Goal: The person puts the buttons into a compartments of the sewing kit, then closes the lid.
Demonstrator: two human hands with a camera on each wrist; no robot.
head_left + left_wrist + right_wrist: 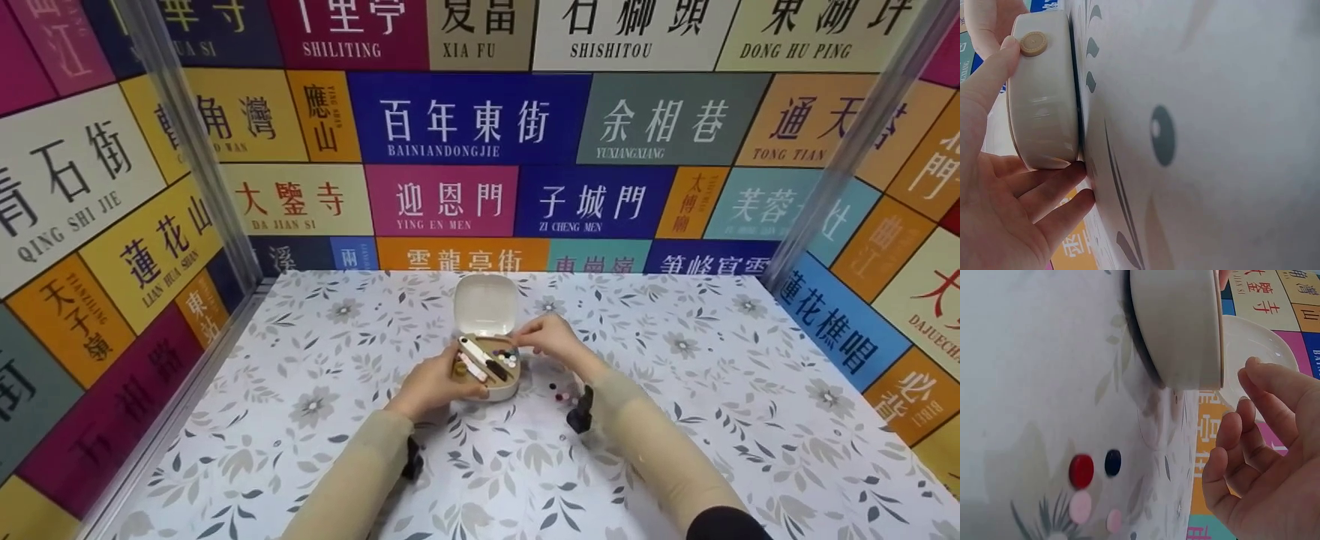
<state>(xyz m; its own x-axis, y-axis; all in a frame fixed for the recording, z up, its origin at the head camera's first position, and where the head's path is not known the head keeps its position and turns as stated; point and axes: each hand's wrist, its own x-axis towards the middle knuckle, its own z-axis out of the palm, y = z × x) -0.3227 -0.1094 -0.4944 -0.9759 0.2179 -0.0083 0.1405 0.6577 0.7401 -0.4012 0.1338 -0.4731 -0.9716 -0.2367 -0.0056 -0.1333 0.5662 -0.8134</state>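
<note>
The left hand [433, 384] grips the open sewing box [487, 365] to steady it mid-worktop [750, 420]. The right hand [551, 337] pinches above its tray; loose buttons [559, 391] lie just beside the box.

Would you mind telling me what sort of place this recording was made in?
Probably a staged recording booth rather than a home: colourful street-name sign panels wall in three sides, metal corner posts frame it, and a floral-patterned tabletop bears a small cream hinged sewing-kit case.
</note>
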